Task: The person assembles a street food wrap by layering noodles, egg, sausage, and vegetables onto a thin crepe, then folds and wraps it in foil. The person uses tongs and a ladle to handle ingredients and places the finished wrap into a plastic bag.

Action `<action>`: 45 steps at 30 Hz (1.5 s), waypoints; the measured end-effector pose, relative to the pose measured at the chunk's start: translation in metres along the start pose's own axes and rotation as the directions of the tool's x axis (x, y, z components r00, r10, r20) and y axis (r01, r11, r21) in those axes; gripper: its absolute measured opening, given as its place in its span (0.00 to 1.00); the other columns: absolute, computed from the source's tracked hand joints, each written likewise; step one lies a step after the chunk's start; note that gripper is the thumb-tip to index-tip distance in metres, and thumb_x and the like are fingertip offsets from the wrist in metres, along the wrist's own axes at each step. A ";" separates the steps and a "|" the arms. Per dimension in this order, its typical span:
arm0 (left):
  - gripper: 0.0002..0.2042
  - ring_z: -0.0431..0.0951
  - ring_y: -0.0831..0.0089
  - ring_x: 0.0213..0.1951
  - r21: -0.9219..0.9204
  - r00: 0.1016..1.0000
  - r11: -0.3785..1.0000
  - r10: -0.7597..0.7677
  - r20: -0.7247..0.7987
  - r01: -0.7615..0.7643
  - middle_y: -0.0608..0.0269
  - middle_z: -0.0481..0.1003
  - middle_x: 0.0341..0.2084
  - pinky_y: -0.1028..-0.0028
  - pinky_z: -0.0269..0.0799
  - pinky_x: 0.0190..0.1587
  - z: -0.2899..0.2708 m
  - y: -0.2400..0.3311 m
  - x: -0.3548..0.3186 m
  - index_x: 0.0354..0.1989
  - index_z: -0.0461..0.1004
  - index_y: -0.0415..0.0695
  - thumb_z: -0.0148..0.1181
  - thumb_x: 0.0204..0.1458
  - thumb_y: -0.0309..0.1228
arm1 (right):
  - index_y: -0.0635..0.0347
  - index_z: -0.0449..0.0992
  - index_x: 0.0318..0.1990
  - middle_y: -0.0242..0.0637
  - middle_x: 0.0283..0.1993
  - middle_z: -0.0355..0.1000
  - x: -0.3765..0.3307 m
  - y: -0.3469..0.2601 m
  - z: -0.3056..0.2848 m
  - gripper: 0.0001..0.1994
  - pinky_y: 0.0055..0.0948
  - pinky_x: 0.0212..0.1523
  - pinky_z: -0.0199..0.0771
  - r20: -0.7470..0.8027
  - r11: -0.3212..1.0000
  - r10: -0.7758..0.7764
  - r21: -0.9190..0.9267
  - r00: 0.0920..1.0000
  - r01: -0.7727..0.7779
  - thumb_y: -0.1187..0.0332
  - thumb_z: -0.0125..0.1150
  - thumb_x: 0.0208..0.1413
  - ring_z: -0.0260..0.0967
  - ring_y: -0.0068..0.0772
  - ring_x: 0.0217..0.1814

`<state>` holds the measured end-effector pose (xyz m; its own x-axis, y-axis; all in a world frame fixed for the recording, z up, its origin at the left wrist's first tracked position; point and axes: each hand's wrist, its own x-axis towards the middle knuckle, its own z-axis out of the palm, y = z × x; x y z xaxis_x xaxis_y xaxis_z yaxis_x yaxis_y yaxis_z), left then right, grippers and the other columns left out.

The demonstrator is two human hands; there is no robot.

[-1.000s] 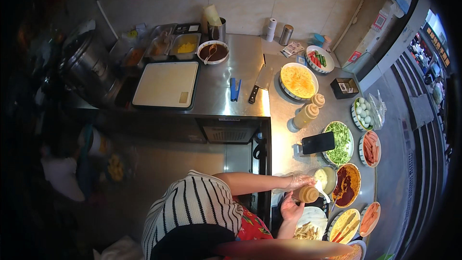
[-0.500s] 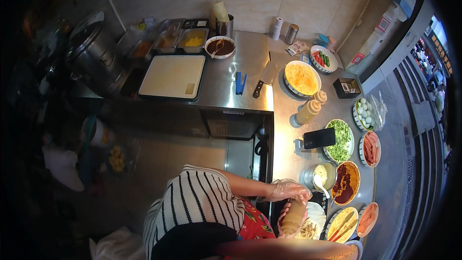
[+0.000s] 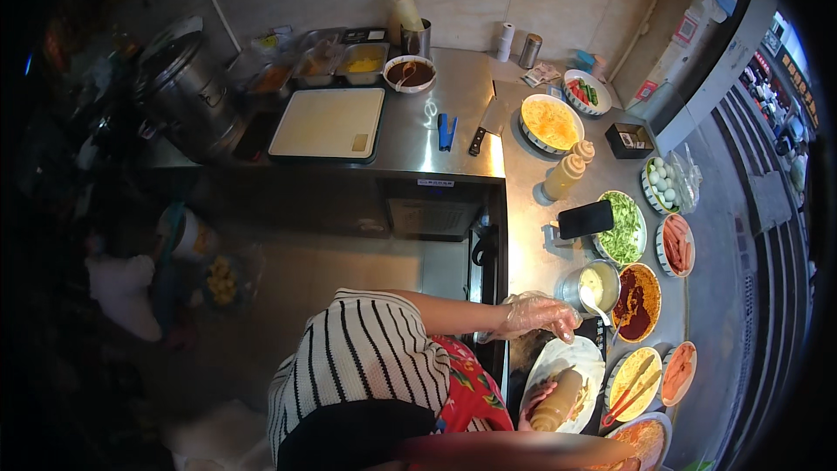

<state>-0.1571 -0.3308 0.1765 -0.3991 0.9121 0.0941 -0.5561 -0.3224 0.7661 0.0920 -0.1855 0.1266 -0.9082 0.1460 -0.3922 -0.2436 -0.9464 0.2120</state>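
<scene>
My right hand (image 3: pixel 544 394) is wrapped round a squeeze bottle (image 3: pixel 558 401) of brown sauce, which lies tilted over a pale oval round (image 3: pixel 580 354). Whether that is a flatbread or a plate I cannot tell. Brown shreds (image 3: pixel 586 394) show beside the bottle. Above it, my left hand (image 3: pixel 539 316) in a clear plastic glove is off the bottle, fingers apart and holding nothing. It hovers near a metal pot (image 3: pixel 571 286) with a white ladle (image 3: pixel 595 303). Part of my right hand is hidden by the bottle.
Right of my hands stand bowls of red sauce (image 3: pixel 643 283), yellow shreds with tongs (image 3: pixel 643 365), pink slices (image 3: pixel 679 372), cucumber shreds (image 3: pixel 621 231) and sausages (image 3: pixel 675 244). A phone (image 3: pixel 586 220) stands behind the pot. Farther back lie a cleaver (image 3: pixel 485 126) and a cutting board (image 3: pixel 327 122).
My left hand has let go of the bottle and moved up away from it. The bottle has tipped over in my right hand, and more of the pale round shows.
</scene>
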 end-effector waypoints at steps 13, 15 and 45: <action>0.15 0.81 0.66 0.43 0.001 0.991 0.998 0.062 -0.118 -0.063 0.53 0.81 0.34 0.67 0.72 0.54 0.001 0.013 -0.045 0.45 0.74 0.36 0.48 0.68 0.37 | 0.69 0.65 0.61 0.46 0.54 0.71 -0.009 0.013 -0.011 0.40 0.36 0.54 0.78 -0.064 0.993 -0.092 -0.081 0.994 0.087 0.40 0.61 0.55 0.72 0.40 0.51; 0.15 0.81 0.66 0.43 0.000 0.989 0.999 0.049 -0.143 -0.050 0.53 0.81 0.34 0.67 0.72 0.54 -0.001 0.012 -0.048 0.45 0.74 0.36 0.47 0.68 0.36 | 0.69 0.65 0.61 0.46 0.54 0.72 -0.011 0.012 -0.012 0.40 0.36 0.54 0.78 -0.065 0.992 -0.097 -0.088 0.993 0.091 0.40 0.61 0.55 0.73 0.40 0.51; 0.16 0.81 0.66 0.39 0.028 0.995 0.999 0.031 -0.092 -0.028 0.52 0.80 0.32 0.65 0.73 0.51 0.004 0.017 -0.049 0.48 0.75 0.37 0.49 0.67 0.38 | 0.65 0.66 0.62 0.47 0.54 0.74 -0.037 -0.018 -0.008 0.36 0.36 0.53 0.79 -0.013 0.759 -0.548 -0.427 0.836 0.491 0.41 0.59 0.59 0.76 0.38 0.50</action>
<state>-0.1447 -0.3799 0.1876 -0.4817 0.8744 0.0584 -0.5243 -0.3409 0.7803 0.1331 -0.1760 0.1301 -0.6213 0.6371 -0.4561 -0.4855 -0.7699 -0.4141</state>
